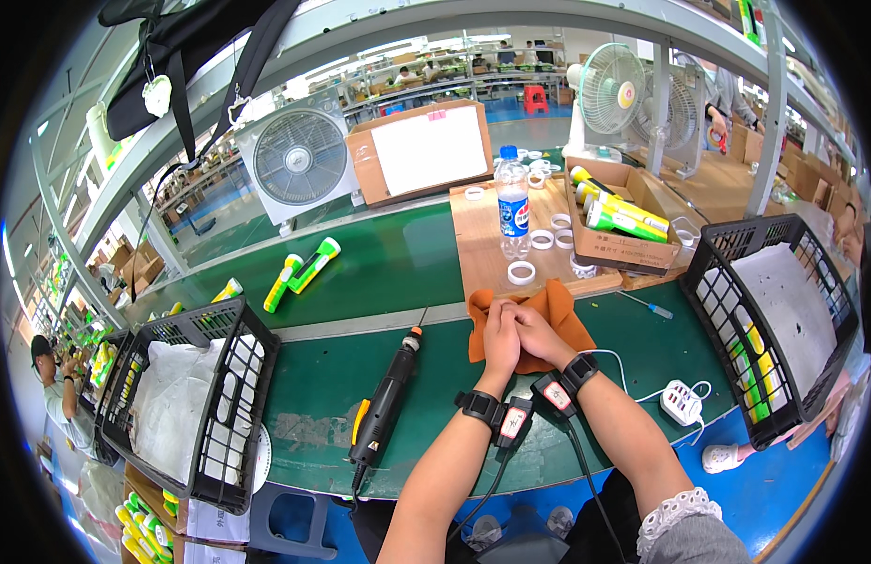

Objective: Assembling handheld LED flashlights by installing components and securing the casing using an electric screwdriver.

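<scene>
My left hand (pixel 500 339) and my right hand (pixel 539 336) are closed and pressed together over an orange-brown cloth (pixel 572 329) on the green workbench. The right fingers overlap the left hand; whatever lies between or under them, if anything, is hidden. The cloth's edges stand up crumpled on both sides of my hands. To their left, a black electric screwdriver (pixel 386 404) with a yellow lever lies on the bench, its bit pointing away from me. A clear bottle (pixel 512 211) with a blue cap stands just beyond the cloth, near white rings (pixel 521 274).
Black crates stand at left (pixel 257 399) and right (pixel 703 273). Yellow-green flashlights (pixel 308 271) lie on the green belt; more fill a cardboard box (pixel 623 249). A small screwdriver (pixel 657 309) and white charger (pixel 681 402) lie at right. Cables trail from my wrist straps. Fans stand behind.
</scene>
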A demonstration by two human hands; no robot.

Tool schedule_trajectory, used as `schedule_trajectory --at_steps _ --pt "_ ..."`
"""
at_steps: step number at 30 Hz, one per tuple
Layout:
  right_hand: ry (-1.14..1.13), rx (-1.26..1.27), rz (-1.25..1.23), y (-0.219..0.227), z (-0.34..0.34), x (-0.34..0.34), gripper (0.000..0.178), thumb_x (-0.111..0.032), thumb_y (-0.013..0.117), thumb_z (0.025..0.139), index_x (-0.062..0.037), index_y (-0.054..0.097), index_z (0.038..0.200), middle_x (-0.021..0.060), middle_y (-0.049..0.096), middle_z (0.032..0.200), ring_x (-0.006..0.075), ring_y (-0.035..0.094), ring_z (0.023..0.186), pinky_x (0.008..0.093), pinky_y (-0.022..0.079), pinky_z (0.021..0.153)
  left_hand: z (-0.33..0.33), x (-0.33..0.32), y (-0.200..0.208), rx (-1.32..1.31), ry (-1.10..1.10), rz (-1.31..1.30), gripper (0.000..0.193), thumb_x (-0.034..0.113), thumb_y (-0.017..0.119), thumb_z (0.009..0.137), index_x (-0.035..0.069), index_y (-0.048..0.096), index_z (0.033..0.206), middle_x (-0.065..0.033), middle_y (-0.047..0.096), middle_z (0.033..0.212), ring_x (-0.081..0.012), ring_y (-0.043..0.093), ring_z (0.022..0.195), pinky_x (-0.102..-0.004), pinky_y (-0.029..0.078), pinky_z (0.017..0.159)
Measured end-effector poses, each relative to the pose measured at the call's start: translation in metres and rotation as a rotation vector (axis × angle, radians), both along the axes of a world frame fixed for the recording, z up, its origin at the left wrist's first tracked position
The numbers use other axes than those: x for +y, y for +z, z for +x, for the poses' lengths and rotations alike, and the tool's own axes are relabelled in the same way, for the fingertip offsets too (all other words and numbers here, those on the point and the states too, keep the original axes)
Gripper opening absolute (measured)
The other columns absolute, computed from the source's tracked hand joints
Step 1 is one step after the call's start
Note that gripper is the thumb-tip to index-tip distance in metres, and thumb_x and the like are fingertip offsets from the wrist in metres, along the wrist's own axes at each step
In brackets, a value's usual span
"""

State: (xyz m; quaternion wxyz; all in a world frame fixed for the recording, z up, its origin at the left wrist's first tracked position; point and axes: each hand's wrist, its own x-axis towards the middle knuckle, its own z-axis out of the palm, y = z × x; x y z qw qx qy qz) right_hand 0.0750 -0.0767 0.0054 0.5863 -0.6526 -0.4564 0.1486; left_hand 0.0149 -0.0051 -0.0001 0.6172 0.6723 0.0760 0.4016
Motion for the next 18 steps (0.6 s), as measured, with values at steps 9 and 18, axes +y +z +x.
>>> schedule_trajectory --at_steps 9,18 --pt "-0.028 0.455 0.091 0.012 -0.007 0.007 0.015 -0.012 0.046 0.088 -0.0011 0.053 0.094 0.0007 0.057 0.075 0.0083 0.054 0.075 0.0245 0.044 0.069 0.023 0.042 0.001 0.477 -0.205 0.335 0.034 0.03 0.033 0.089 0.005 0.049 0.106 -0.016 0.062 0.087 -0.0267 0.062 0.076 -0.0327 0.048 0.053" --pt "-0.044 0.225 -0.012 0.014 -0.011 -0.004 0.014 -0.014 0.05 0.087 -0.0045 0.05 0.076 -0.0057 0.042 0.064 0.0019 0.038 0.059 0.0192 0.031 0.05 -0.026 0.299 0.084 0.692 0.486 0.992 0.028 0.018 0.048 0.08 0.004 0.055 0.104 -0.0208 0.059 0.094 -0.0379 0.056 0.089 -0.0428 0.046 0.079"
